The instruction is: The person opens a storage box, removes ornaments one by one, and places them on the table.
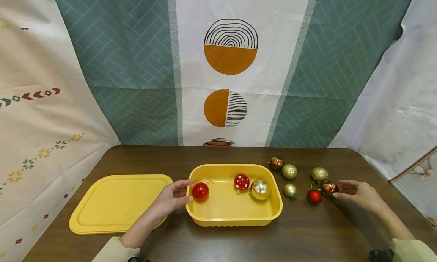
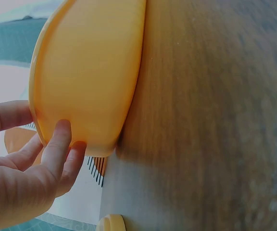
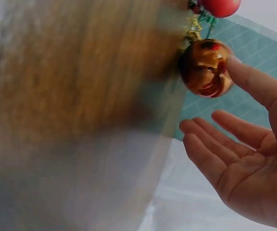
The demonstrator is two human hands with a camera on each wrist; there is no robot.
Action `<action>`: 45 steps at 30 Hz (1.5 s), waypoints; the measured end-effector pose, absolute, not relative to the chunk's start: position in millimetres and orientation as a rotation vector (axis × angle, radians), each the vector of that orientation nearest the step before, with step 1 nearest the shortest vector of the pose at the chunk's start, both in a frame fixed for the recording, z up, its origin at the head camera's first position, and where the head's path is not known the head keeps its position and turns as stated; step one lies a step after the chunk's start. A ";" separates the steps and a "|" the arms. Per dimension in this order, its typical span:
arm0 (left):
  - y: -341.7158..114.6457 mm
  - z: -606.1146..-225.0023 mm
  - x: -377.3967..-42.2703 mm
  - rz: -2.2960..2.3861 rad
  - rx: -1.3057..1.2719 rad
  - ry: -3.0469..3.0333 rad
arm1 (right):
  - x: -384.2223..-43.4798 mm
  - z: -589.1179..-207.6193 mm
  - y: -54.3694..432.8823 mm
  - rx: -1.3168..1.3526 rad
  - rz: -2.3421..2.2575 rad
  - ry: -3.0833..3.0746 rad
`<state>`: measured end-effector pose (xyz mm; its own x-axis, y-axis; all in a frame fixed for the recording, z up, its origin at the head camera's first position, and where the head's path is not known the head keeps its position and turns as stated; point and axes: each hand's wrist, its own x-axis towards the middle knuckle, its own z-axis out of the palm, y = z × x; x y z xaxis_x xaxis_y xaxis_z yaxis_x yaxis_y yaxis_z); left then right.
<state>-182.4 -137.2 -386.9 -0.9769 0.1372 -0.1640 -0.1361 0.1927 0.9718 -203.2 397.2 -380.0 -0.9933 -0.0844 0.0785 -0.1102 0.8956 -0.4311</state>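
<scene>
A yellow plastic box (image 1: 235, 218) stands mid-table with a clear red ball (image 1: 200, 191), a white-dotted red ball (image 1: 241, 182) and a shiny pale gold ball (image 1: 260, 189) inside. My left hand (image 1: 172, 195) grips its left end. In the left wrist view the thumb laps over the rim and fingertips (image 2: 63, 129) press the outer wall. At the right, my right hand (image 1: 360, 195) is beside a shiny bronze ball (image 1: 329, 188). The thumb (image 3: 254, 79) is right at that ball in the right wrist view, the other fingers spread away from it.
A red ball (image 1: 314, 196) lies close by the bronze one. Glittery gold balls (image 1: 289, 171), a small gold ball (image 1: 290, 190) and another bronze ball (image 1: 276, 162) are right of the box. A flat yellow lid (image 1: 116, 205) lies at the left. Patterned cloth (image 1: 143, 65) hangs behind the table.
</scene>
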 end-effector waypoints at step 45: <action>-140.1 -389.1 -182.5 1.893 0.076 2.213 | -203.4 -353.8 204.3 0.775 1.016 -2.794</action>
